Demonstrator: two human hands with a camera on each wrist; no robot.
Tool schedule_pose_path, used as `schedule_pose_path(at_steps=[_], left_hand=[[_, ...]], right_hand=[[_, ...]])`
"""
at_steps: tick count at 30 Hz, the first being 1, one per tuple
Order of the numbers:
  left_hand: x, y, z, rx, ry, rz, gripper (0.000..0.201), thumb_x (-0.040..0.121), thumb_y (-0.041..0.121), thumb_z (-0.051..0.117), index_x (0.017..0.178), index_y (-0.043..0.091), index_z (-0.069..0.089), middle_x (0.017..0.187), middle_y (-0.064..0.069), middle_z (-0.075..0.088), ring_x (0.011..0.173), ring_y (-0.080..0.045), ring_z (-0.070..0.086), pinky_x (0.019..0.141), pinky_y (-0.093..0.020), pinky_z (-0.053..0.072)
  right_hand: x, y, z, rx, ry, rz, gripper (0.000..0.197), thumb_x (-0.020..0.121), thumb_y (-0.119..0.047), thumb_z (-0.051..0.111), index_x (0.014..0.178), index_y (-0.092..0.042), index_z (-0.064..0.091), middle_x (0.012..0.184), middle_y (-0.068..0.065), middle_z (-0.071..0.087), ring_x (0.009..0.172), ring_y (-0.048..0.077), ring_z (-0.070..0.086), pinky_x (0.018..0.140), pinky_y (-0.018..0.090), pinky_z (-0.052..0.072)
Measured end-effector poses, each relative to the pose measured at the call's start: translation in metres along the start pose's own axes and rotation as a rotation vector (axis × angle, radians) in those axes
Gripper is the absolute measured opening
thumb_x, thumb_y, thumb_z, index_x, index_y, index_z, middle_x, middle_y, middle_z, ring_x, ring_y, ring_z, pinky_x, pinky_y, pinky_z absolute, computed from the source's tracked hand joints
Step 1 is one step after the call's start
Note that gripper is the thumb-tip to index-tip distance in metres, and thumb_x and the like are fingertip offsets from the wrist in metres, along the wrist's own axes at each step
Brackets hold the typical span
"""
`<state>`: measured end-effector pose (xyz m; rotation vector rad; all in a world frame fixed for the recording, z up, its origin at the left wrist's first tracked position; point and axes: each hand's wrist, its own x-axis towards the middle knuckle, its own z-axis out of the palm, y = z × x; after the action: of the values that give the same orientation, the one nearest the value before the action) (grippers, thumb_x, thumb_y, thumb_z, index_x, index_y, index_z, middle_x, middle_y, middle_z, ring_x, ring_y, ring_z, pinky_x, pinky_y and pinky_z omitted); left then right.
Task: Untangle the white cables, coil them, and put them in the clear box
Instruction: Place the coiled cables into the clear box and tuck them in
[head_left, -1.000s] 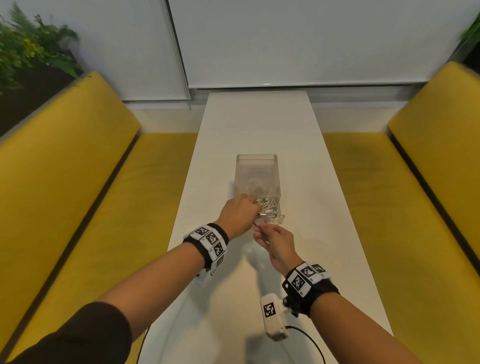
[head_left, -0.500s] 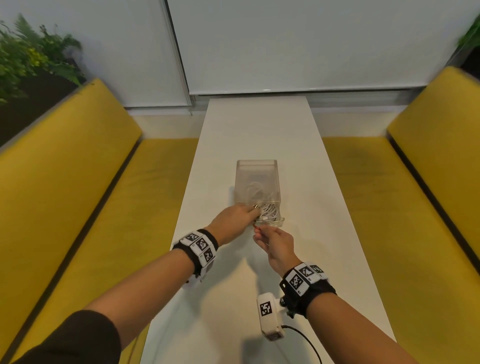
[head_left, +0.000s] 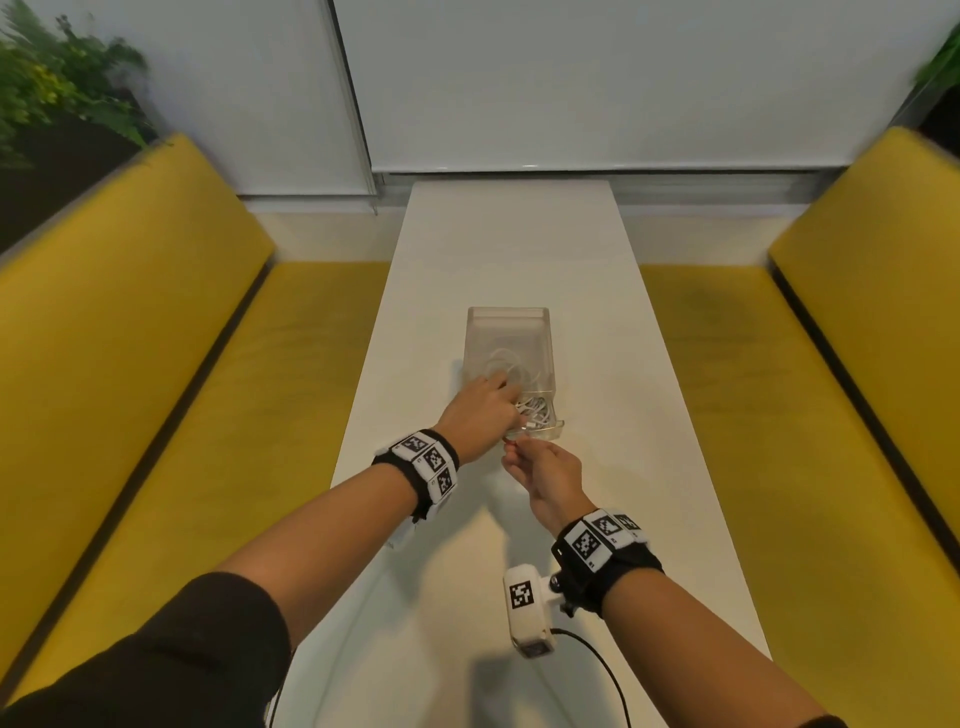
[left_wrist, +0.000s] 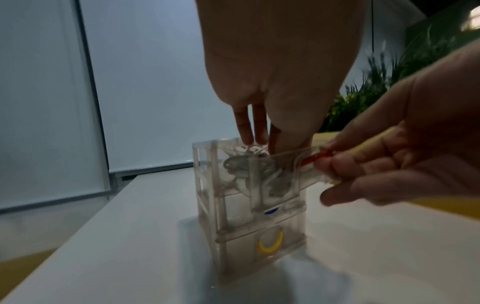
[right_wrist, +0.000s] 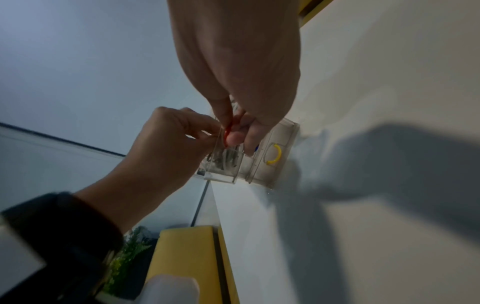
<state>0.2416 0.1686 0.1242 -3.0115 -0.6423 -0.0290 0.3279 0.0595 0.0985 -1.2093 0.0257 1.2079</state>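
Note:
A clear box (head_left: 506, 332) of stacked drawers stands mid-table, its top drawer pulled toward me. White cables (head_left: 537, 410) lie coiled inside that drawer. My left hand (head_left: 504, 397) reaches in from the left, its fingers (left_wrist: 255, 131) pointing down and pressing on the cables (left_wrist: 244, 164). My right hand (head_left: 511, 449) sits at the drawer's near end and pinches its red handle (left_wrist: 315, 158) between thumb and fingers. The right wrist view shows the same pinch on the red handle (right_wrist: 228, 131), with the left hand (right_wrist: 168, 139) beside it.
The box stands on a long white table (head_left: 597, 312) with yellow benches (head_left: 156, 364) along both sides. Lower drawers carry a blue mark and a yellow handle (left_wrist: 270, 244). A black camera lead (head_left: 597, 670) trails from my right wrist. Plants (head_left: 57, 88) stand at the far left.
My left hand has slid forward, further into the drawer and over the cables. My right hand has stayed at the drawer's red handle.

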Motion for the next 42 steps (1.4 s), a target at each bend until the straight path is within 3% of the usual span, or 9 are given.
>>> schedule_pose_path(at_steps=[10,17,19,21,24,29,36,38,42], left_hand=[[-0.025,-0.032,-0.001,-0.146,-0.140,0.122,0.036,0.090,-0.002,0.055,0.118,0.013,0.073,0.123,-0.002,0.070,0.117,-0.026,0.056,0.079,-0.031,0.045],[-0.027,-0.004,-0.004,-0.059,-0.150,0.050,0.036,0.095,0.001,0.051,0.130,0.006,0.057,0.152,-0.007,0.043,0.125,-0.030,0.053,0.088,-0.039,0.050],[-0.032,-0.009,0.000,-0.113,-0.126,0.054,0.042,0.094,-0.001,0.050,0.135,0.006,0.056,0.154,-0.008,0.043,0.134,-0.031,0.048,0.100,-0.039,0.046],[-0.040,-0.011,0.007,-0.154,-0.040,0.045,0.042,0.089,-0.004,0.058,0.130,0.003,0.062,0.143,-0.015,0.056,0.127,-0.037,0.054,0.103,-0.042,0.045],[-0.053,-0.003,0.017,-0.121,0.024,0.042,0.043,0.078,-0.003,0.071,0.121,0.000,0.067,0.125,-0.020,0.066,0.108,-0.039,0.065,0.092,-0.045,0.053],[-0.054,-0.002,0.018,-0.171,0.091,-0.042,0.050,0.083,0.005,0.063,0.132,-0.002,0.057,0.131,-0.020,0.058,0.108,-0.038,0.061,0.091,-0.044,0.054],[-0.073,0.013,0.017,-0.176,0.276,-0.170,0.032,0.086,0.019,0.053,0.114,0.013,0.067,0.110,-0.006,0.063,0.099,-0.024,0.055,0.077,-0.036,0.048],[-0.097,0.023,0.026,-0.292,0.240,-0.256,0.027,0.089,0.023,0.047,0.103,0.016,0.068,0.097,-0.002,0.063,0.087,-0.019,0.054,0.071,-0.033,0.048],[-0.177,0.056,0.065,-0.618,-0.092,-0.392,0.024,0.096,0.025,0.048,0.104,0.027,0.071,0.095,0.011,0.068,0.078,0.000,0.051,0.078,-0.028,0.050]], right_hand=[[0.004,-0.001,0.004,0.006,0.040,0.041,0.009,0.089,0.010,0.057,0.088,0.007,0.066,0.078,0.018,0.066,0.064,0.019,0.061,0.066,0.025,0.059],[0.000,0.003,0.001,0.020,0.023,0.037,0.017,0.092,0.005,0.059,0.107,0.013,0.064,0.085,0.018,0.068,0.066,0.018,0.063,0.067,0.024,0.059],[0.001,0.002,-0.001,0.028,0.020,0.031,0.018,0.092,0.004,0.059,0.106,0.014,0.064,0.085,0.019,0.068,0.064,0.017,0.063,0.069,0.025,0.059],[0.002,0.001,-0.001,0.025,0.014,0.023,0.017,0.092,0.004,0.060,0.105,0.013,0.064,0.085,0.019,0.068,0.062,0.017,0.062,0.070,0.025,0.059],[0.003,0.002,-0.001,0.026,0.014,0.015,0.014,0.092,0.003,0.060,0.101,0.012,0.065,0.084,0.019,0.068,0.062,0.017,0.063,0.068,0.025,0.059],[0.012,0.003,0.006,0.061,0.028,-0.005,0.021,0.092,0.002,0.061,0.108,0.016,0.062,0.084,0.019,0.067,0.065,0.019,0.063,0.063,0.024,0.059],[0.028,-0.001,0.024,0.065,0.007,0.023,0.018,0.093,-0.001,0.060,0.106,0.010,0.065,0.089,0.018,0.069,0.068,0.018,0.065,0.065,0.025,0.060],[0.032,-0.002,0.026,0.057,0.014,0.024,0.022,0.093,-0.001,0.060,0.111,0.012,0.063,0.088,0.017,0.069,0.066,0.017,0.064,0.064,0.024,0.059],[0.036,0.000,0.025,0.050,0.001,0.015,0.021,0.093,-0.002,0.061,0.110,0.011,0.064,0.088,0.016,0.068,0.060,0.013,0.064,0.062,0.023,0.061]])
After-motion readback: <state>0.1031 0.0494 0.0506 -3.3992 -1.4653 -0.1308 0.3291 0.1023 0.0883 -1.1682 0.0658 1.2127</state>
